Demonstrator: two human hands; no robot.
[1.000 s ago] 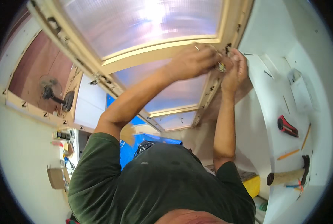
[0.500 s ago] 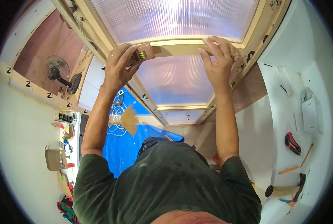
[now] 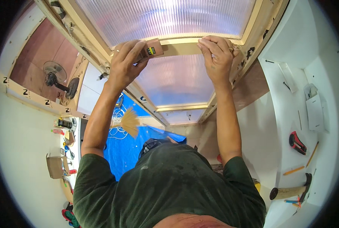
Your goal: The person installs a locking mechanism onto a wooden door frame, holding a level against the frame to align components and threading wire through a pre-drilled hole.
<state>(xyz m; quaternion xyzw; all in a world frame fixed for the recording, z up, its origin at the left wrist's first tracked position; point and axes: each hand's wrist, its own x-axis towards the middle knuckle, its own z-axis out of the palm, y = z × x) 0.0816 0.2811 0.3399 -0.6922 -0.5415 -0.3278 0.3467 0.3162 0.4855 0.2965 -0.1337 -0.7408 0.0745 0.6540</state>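
Observation:
My left hand (image 3: 124,62) is wrapped round a small brown box-like block (image 3: 154,47) with a yellow and black label, part of it hidden in my palm. It is held against the wooden crossbar (image 3: 182,49) of a pale framed door. Over the right end of that bar, the fingers of my right hand (image 3: 218,57) are bunched together in a pinch; whatever they hold, if anything, is too small to make out. Ribbed translucent panels fill the frame, an upper panel (image 3: 165,17) above the bar and a lower panel (image 3: 177,78) beneath it.
On the white shelf at right are a red and black utility knife (image 3: 298,143), pencils (image 3: 293,170), a hammer (image 3: 289,192) and a white box (image 3: 314,112). At left hangs a fan (image 3: 55,76). A straw brush (image 3: 129,122) is above a blue tarp (image 3: 123,152).
My right hand's fingers have gone from spread to pinched together at the crossbar. The block in my left hand has shifted slightly right along the bar, and the whole view has moved a little.

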